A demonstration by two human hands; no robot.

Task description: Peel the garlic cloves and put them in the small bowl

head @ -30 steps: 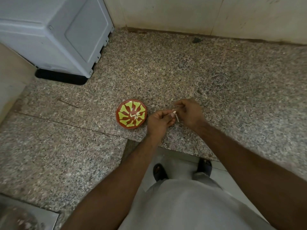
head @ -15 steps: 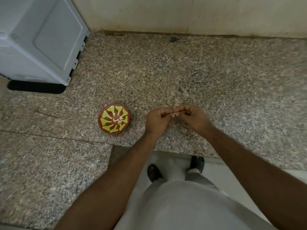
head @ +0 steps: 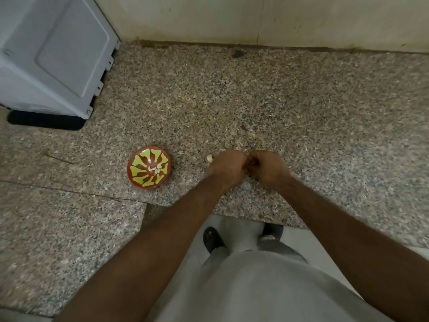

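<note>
**One head-worn view, looking steeply down**

A single wide-angle camera sits on the person's head and faces forward and down over a speckled stone counter [head: 301, 108]. The forearms run up from the bottom edge, and the feet show almost straight below. The wall [head: 255, 19] closes the top; straight edges bow toward the corners. There is no second view to overlap.
</note>
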